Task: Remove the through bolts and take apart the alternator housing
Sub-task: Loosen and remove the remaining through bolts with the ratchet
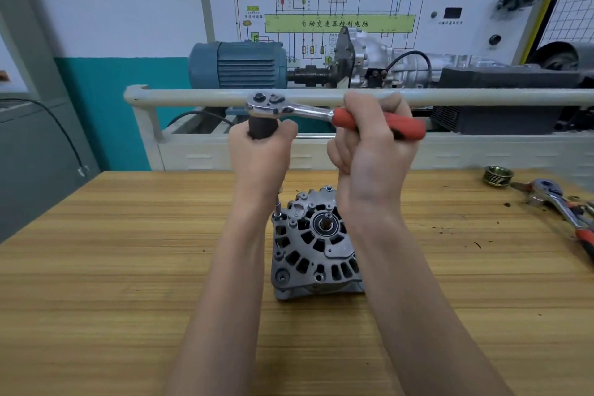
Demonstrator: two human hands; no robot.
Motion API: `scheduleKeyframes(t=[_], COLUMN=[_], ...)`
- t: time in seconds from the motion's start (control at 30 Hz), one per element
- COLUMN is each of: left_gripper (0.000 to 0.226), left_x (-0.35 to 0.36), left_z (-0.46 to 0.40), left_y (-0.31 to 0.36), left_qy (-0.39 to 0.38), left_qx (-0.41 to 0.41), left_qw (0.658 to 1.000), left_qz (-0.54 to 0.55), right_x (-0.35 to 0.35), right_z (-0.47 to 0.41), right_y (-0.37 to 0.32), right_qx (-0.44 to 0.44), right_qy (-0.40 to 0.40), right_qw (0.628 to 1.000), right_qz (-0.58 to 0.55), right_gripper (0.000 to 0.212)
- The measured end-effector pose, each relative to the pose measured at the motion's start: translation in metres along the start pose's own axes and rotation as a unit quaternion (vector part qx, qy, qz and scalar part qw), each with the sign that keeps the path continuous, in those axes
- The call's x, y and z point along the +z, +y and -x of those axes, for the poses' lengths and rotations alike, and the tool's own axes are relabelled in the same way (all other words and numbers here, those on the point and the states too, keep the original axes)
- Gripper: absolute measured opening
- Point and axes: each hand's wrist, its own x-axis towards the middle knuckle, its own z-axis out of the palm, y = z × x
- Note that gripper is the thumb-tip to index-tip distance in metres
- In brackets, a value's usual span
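A grey alternator [313, 247] stands on the wooden table [112, 251], its vented housing face and bare shaft end turned up toward me. A ratchet wrench [289, 109] with a red handle is held above it. My left hand [262, 154] grips the dark extension grip under the ratchet head. My right hand [373, 141] is wrapped around the red handle. The thin extension bar [278, 204] reaches down from my left hand to a bolt at the alternator's upper left edge. The bolt head itself is hidden by the socket.
A brass-coloured pulley [499, 175] lies at the table's far right, beside a second ratchet [562, 206] with a red handle. Behind the table runs a white rail [193, 95], with a blue motor [238, 64] and gearbox rig behind it. Dark crumbs dot the right side.
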Motion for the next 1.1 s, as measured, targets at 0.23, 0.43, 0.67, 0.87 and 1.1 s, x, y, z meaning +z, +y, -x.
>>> scheduleKeyframes(t=[0.23,0.43,0.67,0.87,1.1], left_gripper=[0.025,0.03,0.021,0.026,0.037], left_x=[-0.032,-0.03,0.01,-0.029,-0.027], left_z=[-0.008,-0.003,0.004,-0.007,-0.002], left_y=[-0.001,0.001,-0.002,-0.002,0.001], left_qy=[-0.336,-0.317,0.052,-0.267,-0.3], left_qx=[0.046,0.009,0.015,0.043,-0.02], left_qw=[0.94,0.948,0.998,0.963,0.953], left_qz=[0.037,-0.02,-0.031,-0.006,-0.049], right_x=[-0.01,-0.013,-0.008,-0.01,-0.014], right_z=[-0.009,-0.014,0.004,0.0,-0.009], right_y=[-0.011,-0.01,-0.005,-0.009,-0.01], right_qx=[0.082,0.12,-0.012,0.038,0.116], right_qy=[-0.074,-0.104,-0.011,-0.046,-0.074], right_qw=[0.994,0.985,1.0,0.998,0.988], right_qz=[-0.017,-0.07,0.005,-0.009,-0.069], right_gripper=[0.043,0.043,0.038,0.04,0.041])
